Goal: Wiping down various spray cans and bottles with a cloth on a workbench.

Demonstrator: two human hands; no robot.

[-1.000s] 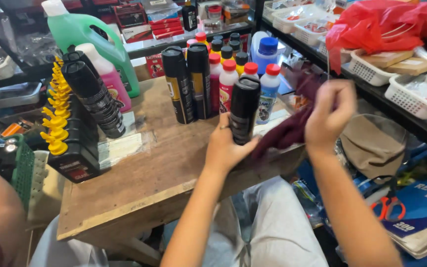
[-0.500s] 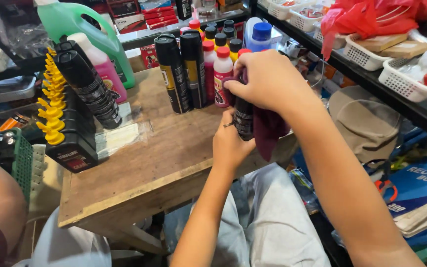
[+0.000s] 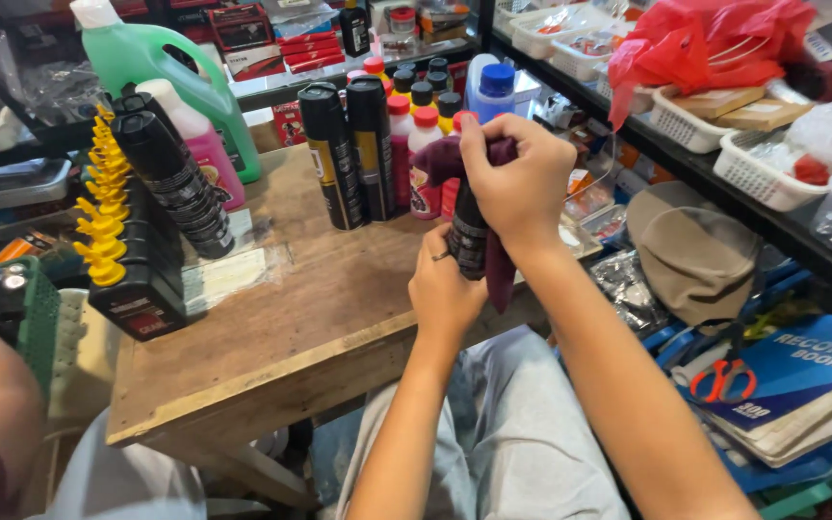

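- As I watch from far, my left hand (image 3: 445, 289) grips the black can (image 3: 471, 241) just in front of the wooden table (image 3: 272, 327); my right hand (image 3: 517, 183) clenches a maroon cloth (image 3: 501, 274) over its top.
- I judge the wiping step; next needs turning the can.
- Bottles (image 3: 416, 154) on the table's far edge stand near, easy to knock.
- Scissors (image 3: 722, 377) lie well right of the table.

Worn wooden table (image 3: 272, 318) beside dark shelving (image 3: 724, 193).
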